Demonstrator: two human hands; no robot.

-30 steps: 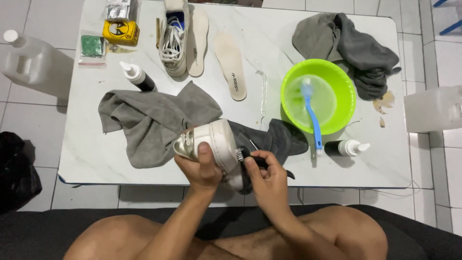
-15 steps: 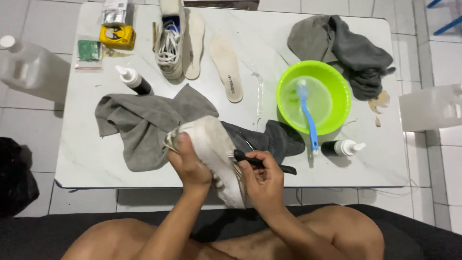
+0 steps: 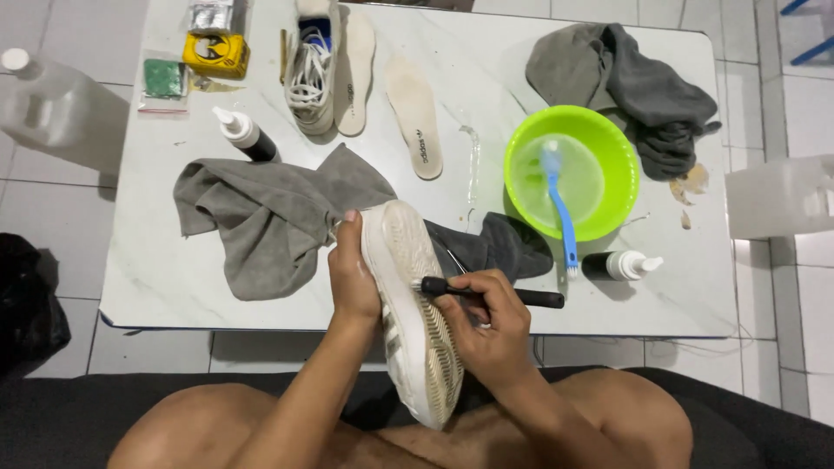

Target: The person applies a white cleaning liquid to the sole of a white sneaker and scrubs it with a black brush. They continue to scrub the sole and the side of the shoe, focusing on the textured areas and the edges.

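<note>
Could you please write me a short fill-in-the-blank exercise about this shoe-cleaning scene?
1. The left hand holds a white sneaker with its ____ facing up.
2. The right hand presses a black-handled brush against the ____.
3. The blue brush rests in a ____ bowl.
4. Two loose ____ lie beside the other sneaker.

Missing words: sole; sole; green; insoles

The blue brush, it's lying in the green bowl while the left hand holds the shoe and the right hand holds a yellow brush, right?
Not quite: the head view shows the right hand holding a black brush, not yellow. The blue brush does lie in the green bowl, and the left hand holds the shoe.
</note>
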